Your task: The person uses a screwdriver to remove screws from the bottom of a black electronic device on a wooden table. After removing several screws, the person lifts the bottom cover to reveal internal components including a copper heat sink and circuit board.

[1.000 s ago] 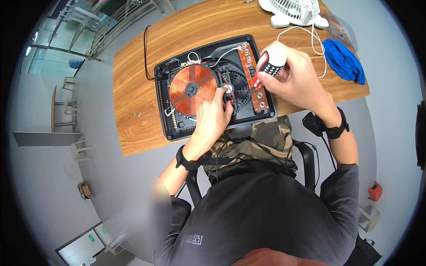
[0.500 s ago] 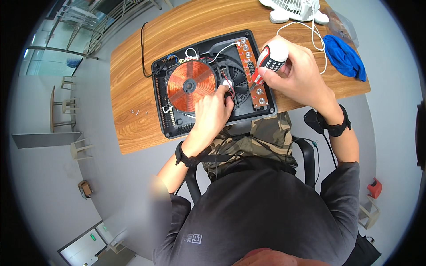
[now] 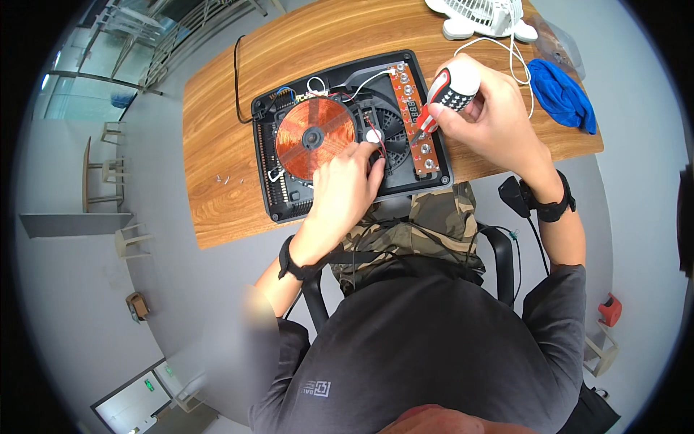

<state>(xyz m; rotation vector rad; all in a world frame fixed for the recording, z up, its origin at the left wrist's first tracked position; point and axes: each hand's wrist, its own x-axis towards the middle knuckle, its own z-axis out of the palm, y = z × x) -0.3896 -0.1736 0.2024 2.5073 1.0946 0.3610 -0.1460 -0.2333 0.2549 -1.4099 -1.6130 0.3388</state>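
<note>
An opened induction cooker's black housing (image 3: 401, 190) lies on the wooden table, its inside facing up. Within it sit a round copper coil (image 3: 296, 137), a black cooling fan (image 3: 395, 134) and an orange circuit board (image 3: 407, 98) with buttons and a small display. My left hand (image 3: 345, 177) reaches in between coil and fan, fingers bent together beside a small white disc (image 3: 373, 136) and thin red wires; whatever they pinch is hidden. Gripped in my right hand (image 3: 491, 119) is a screwdriver (image 3: 454, 85) with a white, red and black handle, its tip pointing down at the board.
Several small screws (image 3: 226, 180) lie on the table left of the housing. A black cable (image 3: 237, 79) runs behind it. At the far right are a white fan (image 3: 488, 18) with its white cord, a blue cloth (image 3: 560, 94) and a clear plastic bag (image 3: 557, 45).
My right hand has shifted slightly right and away from me with the screwdriver. My left hand's fingers have moved a little around the spot beside the white disc.
</note>
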